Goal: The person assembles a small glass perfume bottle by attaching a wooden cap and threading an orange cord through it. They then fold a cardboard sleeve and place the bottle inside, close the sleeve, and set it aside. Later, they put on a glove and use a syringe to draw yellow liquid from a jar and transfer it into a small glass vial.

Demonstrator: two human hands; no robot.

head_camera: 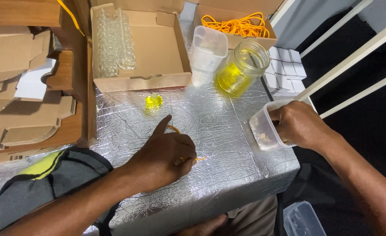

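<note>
Orange cord [188,159] in left hand [164,159] — right hand [300,124] on plastic tub [263,131]

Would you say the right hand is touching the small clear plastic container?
Touching: the head view shows the right hand wrapped over the small clear plastic container.

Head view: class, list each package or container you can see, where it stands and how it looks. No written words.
Open brown carton: back centre, small clear bottles inside.
Glass jar: right of it, yellow liquid.
Clear tub: table's right edge, in right hand.
Small white boxes: stacked back right.
Flat cardboard blanks: left.
</note>
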